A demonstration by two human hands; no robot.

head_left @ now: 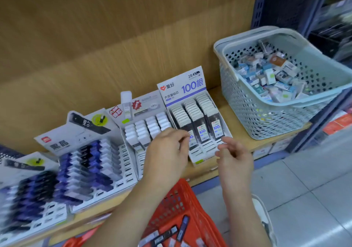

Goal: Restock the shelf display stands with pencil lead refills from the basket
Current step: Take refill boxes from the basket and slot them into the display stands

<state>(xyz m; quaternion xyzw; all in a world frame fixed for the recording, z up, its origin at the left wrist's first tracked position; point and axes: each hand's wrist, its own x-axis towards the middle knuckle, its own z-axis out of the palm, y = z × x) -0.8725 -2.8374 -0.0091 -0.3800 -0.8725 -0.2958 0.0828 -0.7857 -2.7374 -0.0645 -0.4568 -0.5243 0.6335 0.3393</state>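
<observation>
Red plastic basket (177,199) nearest, below the shelf's (235,127) front edge, dark pencil lead refills (183,225) loose inside. Above it, left hand (167,151), fingers (182,134) curled, tips drawn together at the front row of the 100-count display stand (182,87); whether they pinch a refill, cannot tell. Right hand (235,157) just beside, fingers loosely bent, spread, holding nothing. Pale green basket (266,117) at the shelf's right end.

Pale green perforated basket (247,117) of small boxes (270,75), wooden back panel (114,28), grey floor tiles (304,189), blue metal upright (260,3)
</observation>
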